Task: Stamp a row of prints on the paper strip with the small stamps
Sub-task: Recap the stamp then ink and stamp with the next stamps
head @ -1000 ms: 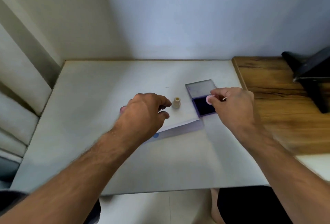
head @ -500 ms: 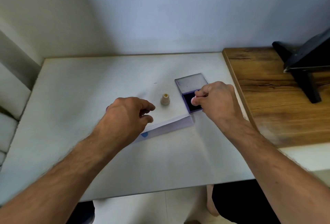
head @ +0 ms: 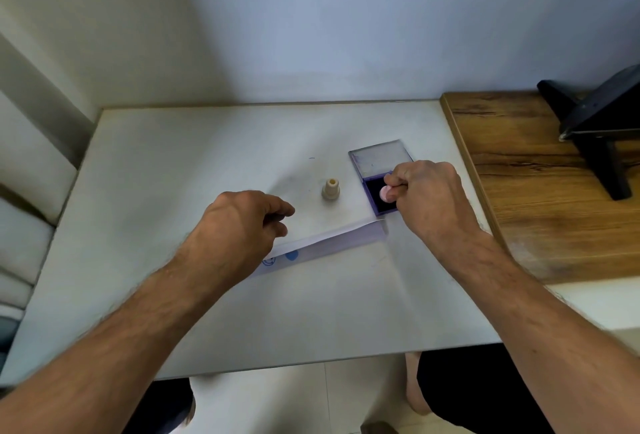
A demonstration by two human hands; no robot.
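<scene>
Pink stamp (head: pixel 384 192), pinched in right hand (head: pixel 429 198), had dropped onto the ink pad (head: pixel 377 198); re-inking likely; left hand (head: pixel 239 225), loosely curled, steadied the paper strip (head: pixel 332 243), two prints near its left end.

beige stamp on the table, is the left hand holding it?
No, the beige stamp stands alone on the table, clear of the left hand, which hovers over the paper strip.
</scene>
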